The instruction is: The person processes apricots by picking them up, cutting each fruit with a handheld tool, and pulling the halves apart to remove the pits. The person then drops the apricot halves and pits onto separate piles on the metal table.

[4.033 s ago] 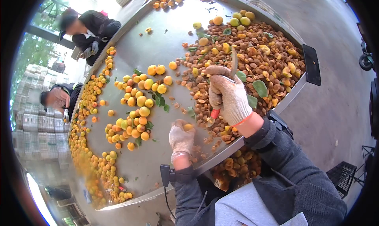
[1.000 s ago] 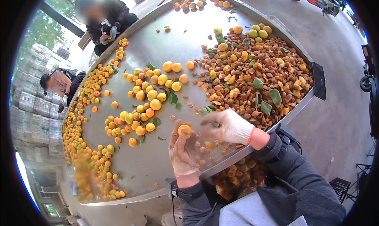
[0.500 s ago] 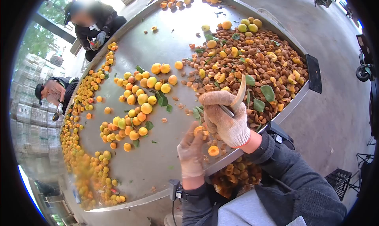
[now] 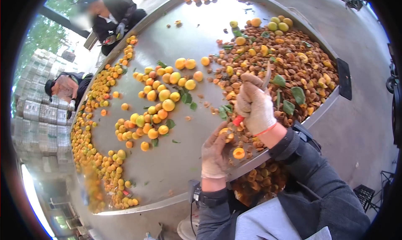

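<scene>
My left hand (image 4: 214, 155), in a pale stained glove, pinches a cut apricot (image 4: 227, 133) just above the table's near edge. Up and to the right of it, my gloved right hand (image 4: 256, 108) is closed round a knife. Its red handle end (image 4: 238, 121) sticks out below the fist, and its slim curved blade (image 4: 267, 76) points upward, away from the fruit. An apricot half (image 4: 239, 153), orange and cut side up, lies on the metal table (image 4: 188, 145) beside my left hand. Behind my right hand spreads a heap of brown apricot pits (image 4: 289, 60).
Whole apricots (image 4: 161, 95) cluster mid-table, and more (image 4: 92, 152) line the left edge. Green leaves (image 4: 298, 95) lie on the pits. A container of apricot pieces (image 4: 261, 179) sits below the near edge. Two people (image 4: 115, 14) work across the table. A black flat object (image 4: 344, 78) rests on the right rim.
The view has shifted, moving the scene right. My right hand has turned and lifted slightly away from my left, showing the red handle end. My left hand still holds the cut apricot.
</scene>
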A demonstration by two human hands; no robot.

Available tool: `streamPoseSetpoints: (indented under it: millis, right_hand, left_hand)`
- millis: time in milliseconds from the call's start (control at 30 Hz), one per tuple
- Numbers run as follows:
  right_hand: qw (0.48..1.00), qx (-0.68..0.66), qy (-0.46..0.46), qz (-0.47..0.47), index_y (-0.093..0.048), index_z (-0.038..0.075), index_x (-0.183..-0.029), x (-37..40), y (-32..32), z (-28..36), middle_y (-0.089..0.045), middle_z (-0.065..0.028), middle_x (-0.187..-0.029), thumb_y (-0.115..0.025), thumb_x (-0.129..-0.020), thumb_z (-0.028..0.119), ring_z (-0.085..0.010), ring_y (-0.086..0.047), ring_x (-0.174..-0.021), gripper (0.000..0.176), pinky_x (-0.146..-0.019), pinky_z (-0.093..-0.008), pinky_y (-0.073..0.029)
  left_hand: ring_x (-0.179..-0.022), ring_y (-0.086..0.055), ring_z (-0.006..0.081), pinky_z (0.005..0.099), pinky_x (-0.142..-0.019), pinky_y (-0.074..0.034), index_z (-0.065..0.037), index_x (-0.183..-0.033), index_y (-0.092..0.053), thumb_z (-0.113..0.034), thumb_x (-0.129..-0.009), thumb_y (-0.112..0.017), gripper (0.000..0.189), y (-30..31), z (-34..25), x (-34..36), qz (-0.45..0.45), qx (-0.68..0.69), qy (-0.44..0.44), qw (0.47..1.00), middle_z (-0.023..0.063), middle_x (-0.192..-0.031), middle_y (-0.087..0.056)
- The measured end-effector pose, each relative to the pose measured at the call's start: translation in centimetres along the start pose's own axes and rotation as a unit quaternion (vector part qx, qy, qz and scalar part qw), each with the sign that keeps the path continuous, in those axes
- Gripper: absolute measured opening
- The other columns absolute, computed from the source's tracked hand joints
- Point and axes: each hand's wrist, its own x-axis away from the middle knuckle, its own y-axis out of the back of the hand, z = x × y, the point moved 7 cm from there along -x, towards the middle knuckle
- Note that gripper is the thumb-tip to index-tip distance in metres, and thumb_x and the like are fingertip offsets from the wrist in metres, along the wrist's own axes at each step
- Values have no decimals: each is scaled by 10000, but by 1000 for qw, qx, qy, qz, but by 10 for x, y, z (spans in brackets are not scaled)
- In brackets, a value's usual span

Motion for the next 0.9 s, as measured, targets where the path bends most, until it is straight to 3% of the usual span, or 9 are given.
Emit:
streamPoseSetpoints:
  millis: [133, 333, 433, 567, 633, 667, 733, 800, 900]
  right_hand:
    - [897, 324, 251, 167, -610, 78, -1098, 31, -41, 17, -499, 9, -616, -544, -906, 103, -87, -410, -436, 205, -374, -254, -285]
    - [994, -68, -69, -56, -606, 88, -1041, 0, 6, -11, -383, 33, -589, -482, -950, 85, -81, -320, -422, 153, -378, -225, -264]
    - [987, -101, -71, -106, -598, 111, -1036, -5, 17, -12, -314, 37, -574, -456, -958, 73, -90, -285, -424, 166, -386, -228, -262]
    - [983, 102, 115, -96, -640, 91, -1013, -7, 18, 29, -520, -15, -688, -534, -930, 58, -108, -437, -505, 138, -438, -262, -362]
    - [805, 402, 435, 34, -669, 92, -980, 8, -17, 64, -668, -63, -870, -578, -876, 43, -168, -601, -632, 147, -582, -303, -492]
    - [668, 568, 468, 112, -672, 132, -981, 20, -43, 68, -675, -58, -914, -603, -814, 50, -228, -642, -713, 198, -636, -336, -517]
    - [590, 733, 302, 152, -663, 65, -1012, 26, -50, 58, -670, -101, -920, -608, -819, -34, -214, -659, -783, 223, -718, -293, -525]
    - [656, 669, 317, 148, -673, 54, -992, 25, -41, 58, -686, -98, -942, -590, -816, -72, -194, -666, -832, 232, -764, -281, -519]
    - [791, 511, 305, 144, -676, 59, -966, 15, -35, 63, -692, -121, -919, -613, -831, 11, -232, -679, -832, 157, -735, -308, -529]
  left_hand:
    - [-788, -629, 137, 256, -692, -544, 63, -1260, -526, -17, -903, -589, 371, 3, 3, -4, -52, -122, -22, 991, 91, -996, -647]
    - [-773, -619, 172, 299, -697, -537, 49, -1283, -497, -119, -888, -648, 455, -10, 3, -2, 12, -19, -14, 1000, 112, -1008, -630]
    - [-762, -614, 174, 303, -700, -535, 25, -1277, -496, -133, -884, -652, 452, 1, 18, -15, 37, 163, 46, 985, 108, -986, -620]
    - [-764, -612, 168, 295, -665, -529, -37, -1234, -532, -178, -856, -683, 431, 40, -10, -18, -154, -126, -44, 979, 69, -928, -615]
    - [-779, -615, 170, 293, -656, -527, -58, -1191, -575, -193, -847, -693, 387, 31, -31, -3, -228, -354, -65, 905, 54, -918, -616]
    - [-801, -631, 193, 313, -674, -526, -76, -1117, -616, -229, -826, -705, 341, 7, -38, 10, -222, -430, 12, 875, 56, -923, -634]
    - [-824, -647, 216, 334, -692, -526, -93, -1044, -657, -266, -806, -717, 300, 3, -25, 17, -210, -504, 92, 833, 58, -928, -652]
    - [-878, -659, 272, 375, -772, -511, -90, -913, -676, -315, -764, -717, 273, 7, 8, 7, -58, -782, 65, 617, 99, -942, -678]
    - [-914, -643, 305, 393, -828, -488, -88, -929, -671, -361, -731, -708, 339, -15, 17, 9, -2, -834, -12, 552, 127, -977, -675]
